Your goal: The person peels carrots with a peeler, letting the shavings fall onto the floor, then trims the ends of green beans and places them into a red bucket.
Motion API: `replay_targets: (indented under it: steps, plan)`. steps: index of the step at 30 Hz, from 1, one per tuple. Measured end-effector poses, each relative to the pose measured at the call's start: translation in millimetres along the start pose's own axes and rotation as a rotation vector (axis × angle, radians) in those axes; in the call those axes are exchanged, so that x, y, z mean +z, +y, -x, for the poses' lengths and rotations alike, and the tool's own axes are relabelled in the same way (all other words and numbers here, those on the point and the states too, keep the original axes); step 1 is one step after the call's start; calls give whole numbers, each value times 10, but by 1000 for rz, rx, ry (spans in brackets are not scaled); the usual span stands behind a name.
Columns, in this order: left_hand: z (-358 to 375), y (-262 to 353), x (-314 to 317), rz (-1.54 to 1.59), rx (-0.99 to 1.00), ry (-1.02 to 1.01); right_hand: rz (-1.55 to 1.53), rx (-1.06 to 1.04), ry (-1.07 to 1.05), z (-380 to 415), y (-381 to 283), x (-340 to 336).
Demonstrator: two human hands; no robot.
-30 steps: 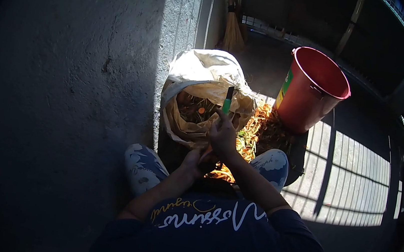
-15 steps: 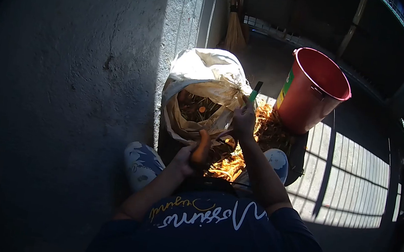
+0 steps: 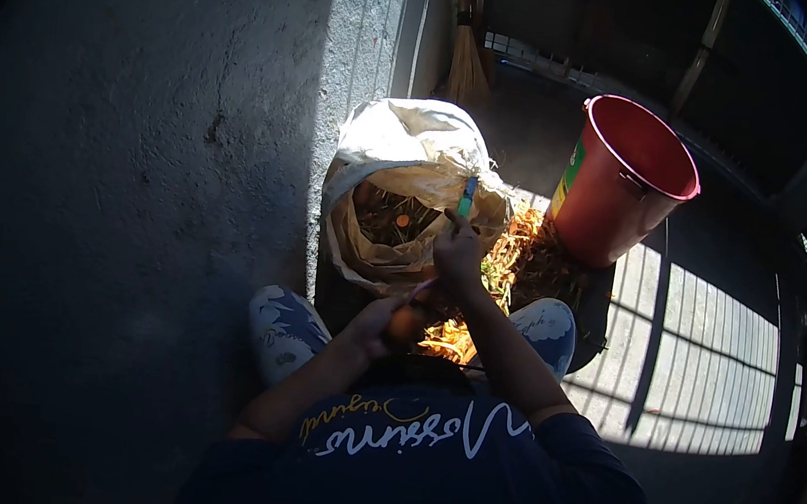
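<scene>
My left hand [image 3: 372, 325] is closed around a brownish-orange, rounded piece [image 3: 405, 325], perhaps a root vegetable, just above my lap. In my right hand [image 3: 456, 257] is a tool with a green and blue handle [image 3: 468, 197], its handle end pointing up and away from me. The tool's pinkish lower part [image 3: 424, 290] reaches down to the piece in my left hand. Directly beyond my hands, a whitish sack [image 3: 418, 133] stands open with dark scraps inside and one round orange bit [image 3: 402, 221]. Orange peelings [image 3: 451, 342] lie below and beside my right hand.
A red bucket [image 3: 623, 188] stands at the right beyond the peelings. A rough grey wall [image 3: 187, 125] runs along the left. A broom [image 3: 468, 66] leans behind the sack. Barred sunlight falls on the floor [image 3: 703, 359] at the right.
My right hand has moved left and down toward me with the tool, nearer my left hand. The piece in my left hand is tilted differently and sits slightly lower.
</scene>
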State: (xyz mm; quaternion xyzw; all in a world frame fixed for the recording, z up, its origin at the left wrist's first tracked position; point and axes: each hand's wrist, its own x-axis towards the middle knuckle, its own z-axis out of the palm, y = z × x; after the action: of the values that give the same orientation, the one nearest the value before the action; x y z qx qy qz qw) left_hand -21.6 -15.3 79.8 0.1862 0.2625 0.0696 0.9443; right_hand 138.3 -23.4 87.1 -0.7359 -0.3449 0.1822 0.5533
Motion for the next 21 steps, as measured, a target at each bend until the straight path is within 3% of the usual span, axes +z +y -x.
replay_targets:
  steps: [1,3,4,5,9,13,15,18,20,21]
  plan:
    - [117,10,20,-77,-54,80,1,16,77,-206,123,-81]
    - [298,-45,49,-201,-163,140,304,-239,323,-604,500,-219]
    - [312,-47,22,-206,-163,142,284,-83,278,-730,673,-287]
    - [299,-44,-12,-190,-131,129,269,-74,298,-770,740,-350]
    - [114,-32,-285,-13,-4,166,87,-188,362,-597,473,-322]
    - [32,-37,-338,-46,-12,85,-76,-133,181,-60,-125,-262]
    - [49,-69,-182,-33,-17,196,-82,-145,89,16,-145,-229]
    - [241,-69,-96,-183,-94,37,-79,-71,95,-181,9,-225]
    - [329,-150,-85,-239,-118,10,79,-187,283,-450,213,-318]
    - [357,-150,-73,-303,-138,-19,121,-119,310,-690,593,-298]
